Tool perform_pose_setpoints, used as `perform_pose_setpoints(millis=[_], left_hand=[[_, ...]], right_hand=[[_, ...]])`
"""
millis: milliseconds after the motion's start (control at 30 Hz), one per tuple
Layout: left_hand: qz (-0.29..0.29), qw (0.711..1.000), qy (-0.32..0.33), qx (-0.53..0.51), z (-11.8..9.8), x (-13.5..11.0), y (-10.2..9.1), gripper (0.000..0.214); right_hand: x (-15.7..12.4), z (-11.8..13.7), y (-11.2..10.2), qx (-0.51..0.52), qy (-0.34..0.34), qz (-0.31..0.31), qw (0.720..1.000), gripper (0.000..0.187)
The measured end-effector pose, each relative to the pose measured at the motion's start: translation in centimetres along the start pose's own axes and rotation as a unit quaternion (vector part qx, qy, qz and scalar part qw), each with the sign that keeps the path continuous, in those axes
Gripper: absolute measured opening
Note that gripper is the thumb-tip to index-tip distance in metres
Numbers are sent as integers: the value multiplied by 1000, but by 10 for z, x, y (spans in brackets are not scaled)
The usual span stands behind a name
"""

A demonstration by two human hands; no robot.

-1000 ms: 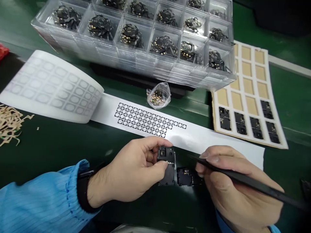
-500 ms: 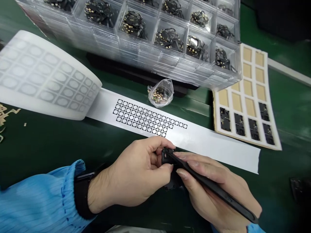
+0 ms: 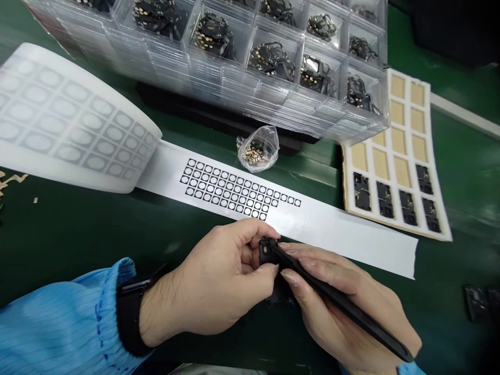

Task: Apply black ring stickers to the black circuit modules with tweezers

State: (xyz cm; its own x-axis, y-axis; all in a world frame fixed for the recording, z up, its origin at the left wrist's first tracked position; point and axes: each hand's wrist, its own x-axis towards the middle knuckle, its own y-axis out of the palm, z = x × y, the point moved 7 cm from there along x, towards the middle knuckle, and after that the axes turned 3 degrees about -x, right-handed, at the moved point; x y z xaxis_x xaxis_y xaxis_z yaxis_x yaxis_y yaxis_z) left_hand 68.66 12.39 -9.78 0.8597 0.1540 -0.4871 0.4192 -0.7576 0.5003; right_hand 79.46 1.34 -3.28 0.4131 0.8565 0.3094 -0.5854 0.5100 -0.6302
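Note:
My left hand (image 3: 219, 276) pinches a small black plastic part (image 3: 267, 254) between thumb and fingers. In my right hand (image 3: 351, 297) are black tweezers (image 3: 344, 299), held like a pen, with their tip on the upper edge of that part. The tip's exact contact is too small to make out. Below the fingers another black piece (image 3: 280, 292) shows partly, mostly hidden by both hands. Just beyond my hands lies a white strip of square stickers (image 3: 332, 229) with rings printed in rows.
A clear compartment box (image 3: 253, 94) of black flex parts stands at the back. Before it sits a small plastic bag (image 3: 260, 151) of tiny pieces. A foam tray (image 3: 398, 224) holding several black boards is at right; dark parts (image 3: 476, 302) lie near the right edge. The strip curls up at left.
Both hands keep nearly the same pose, the tweezer tip still at the black part. The view has shifted slightly, and more of the dark parts at the right edge shows.

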Motion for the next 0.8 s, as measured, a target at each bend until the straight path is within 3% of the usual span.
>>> perform_pose_setpoints(millis=[300,800], left_hand=[[-15,999,11,31,-3,-1,-1,14],[-7,1000,3,-6,-2,-2,0,24]], right_hand=[[3,-1,0,17,14,-10,1000,28],[-1,-1,-1,31,-2,6,999,33]])
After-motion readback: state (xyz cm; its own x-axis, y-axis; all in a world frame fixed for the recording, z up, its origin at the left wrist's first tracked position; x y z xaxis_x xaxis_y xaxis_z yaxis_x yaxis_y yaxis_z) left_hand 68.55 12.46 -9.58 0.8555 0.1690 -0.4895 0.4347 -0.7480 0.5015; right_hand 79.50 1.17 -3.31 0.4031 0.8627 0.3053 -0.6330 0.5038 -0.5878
